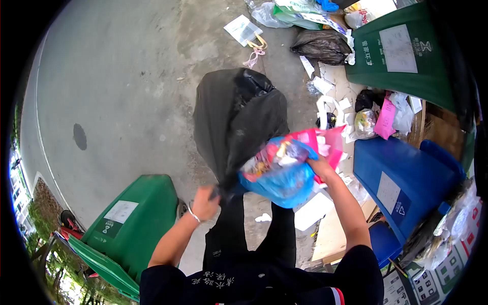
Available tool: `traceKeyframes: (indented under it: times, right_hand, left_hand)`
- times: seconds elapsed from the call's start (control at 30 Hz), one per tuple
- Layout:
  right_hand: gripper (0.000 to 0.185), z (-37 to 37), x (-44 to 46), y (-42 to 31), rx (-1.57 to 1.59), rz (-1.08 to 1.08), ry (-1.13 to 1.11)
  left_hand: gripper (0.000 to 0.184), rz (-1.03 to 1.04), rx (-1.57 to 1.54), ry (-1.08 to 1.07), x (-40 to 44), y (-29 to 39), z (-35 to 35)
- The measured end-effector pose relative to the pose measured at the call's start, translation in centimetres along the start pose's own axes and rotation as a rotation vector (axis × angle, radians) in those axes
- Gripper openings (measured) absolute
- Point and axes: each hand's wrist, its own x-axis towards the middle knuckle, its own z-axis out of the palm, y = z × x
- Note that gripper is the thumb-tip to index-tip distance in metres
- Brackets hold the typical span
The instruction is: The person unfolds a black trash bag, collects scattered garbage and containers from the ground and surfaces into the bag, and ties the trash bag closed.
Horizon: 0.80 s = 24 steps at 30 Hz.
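My left hand (pixel 205 203), a bracelet on its wrist, is closed on the gathered edge of a large black garbage bag (pixel 223 114). The bag bulges out over the pavement in front of my legs. In my right hand (pixel 321 169) is the rim of a blue plastic bag (pixel 284 187) full of mixed rubbish, its contents facing up. It overlaps the black bag's lower right side. Bright pink plastic (pixel 331 145) shows right behind that hand; whether the fingers hold it too, I cannot tell. Both hands are slightly blurred.
A green bin (pixel 127 213) stands at lower left. On the right are a dark green bin (pixel 406 53) and a blue bin (pixel 394 178). Between them lie cardboard, paper and small rubbish bags (pixel 365 122). A black bag (pixel 320 47) and a white paper bag (pixel 245 30) lie farther off.
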Motion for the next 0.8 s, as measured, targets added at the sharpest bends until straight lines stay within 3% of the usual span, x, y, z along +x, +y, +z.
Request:
traceKeyframes:
  times: [0.07, 0.1, 0.17, 0.23, 0.3, 0.37, 0.43, 0.47, 0.5, 0.53, 0.57, 0.6, 0.67, 0.7, 0.77, 0.8]
  right_hand:
    - [0.023, 3.3, 3.1, -2.1, 0.135, -0.014, 0.019]
    - [0.022, 4.5, 4.5, -3.0, 0.196, -0.029, 0.047]
    - [0.019, 7.5, 6.3, -5.1, 0.319, -0.083, 0.156]
    - [0.018, 10.6, 6.8, -6.8, 0.504, -0.267, 0.211]
    - [0.017, 14.7, 6.0, -9.1, 0.603, -0.376, 0.410]
    - [0.024, 19.1, 6.7, -8.6, 0.639, -0.496, 0.464]
    - [0.037, 24.6, 5.4, -8.6, 0.508, -0.152, 0.485]
    - [0.039, 27.5, 8.1, -4.3, 0.119, -0.252, 0.426]
    - [0.038, 30.1, 8.3, -2.4, 0.066, -0.321, 0.373]
    - [0.036, 30.9, 8.0, -1.4, 0.032, -0.293, 0.240]
    - [0.035, 31.0, 7.6, -0.7, -0.017, -0.241, 0.085]
    - [0.033, 30.4, 7.1, -0.3, -0.073, -0.206, -0.059]
    - [0.031, 28.3, 6.9, 0.0, -0.220, -0.157, -0.280]
    - [0.031, 27.4, 7.1, -0.4, -0.320, -0.135, -0.360]
    - [0.030, 24.8, 7.4, -1.9, -0.545, -0.086, -0.516]
    - [0.031, 23.0, 7.2, -3.4, -0.708, -0.082, -0.613]
  left_hand:
    - [0.005, 0.172, -0.088, -0.214, -2.0, 0.6, 0.1]
    - [0.006, 0.152, -0.169, -0.370, -2.7, 0.5, 0.0]
    - [0.011, 0.035, -0.280, -0.403, -3.6, -0.1, -0.6]
    - [0.013, 0.038, -0.230, -0.385, -3.3, -0.7, -1.6]
    - [0.014, 0.042, -0.185, -0.369, -2.4, -1.2, -2.1]
    - [0.016, -0.059, -0.229, -0.253, -0.8, -1.7, -2.1]
    - [0.014, -0.034, -0.238, -0.197, 0.6, -1.3, -2.1]
    - [0.013, -0.135, -0.294, 0.071, 1.2, -0.9, -1.5]
    - [0.013, -0.236, -0.347, 0.339, 1.7, -0.6, -1.0]
    - [0.014, -0.075, -0.140, 0.476, 1.6, -1.0, -0.3]
    - [0.017, -0.300, 0.094, 0.157, 0.5, -1.7, -1.3]
    - [0.017, -0.282, 0.097, 0.144, -0.4, -2.6, -0.9]
    - [0.008, -0.195, 0.032, 0.292, -1.2, -5.3, 1.3]
    - [0.012, -0.149, -0.009, 0.360, -0.6, -5.4, 2.0]
    - [0.014, 0.006, 0.599, 0.464, 1.2, -5.4, 1.7]
    - [0.011, -0.015, 0.587, 0.555, 3.0, -5.0, 1.6]
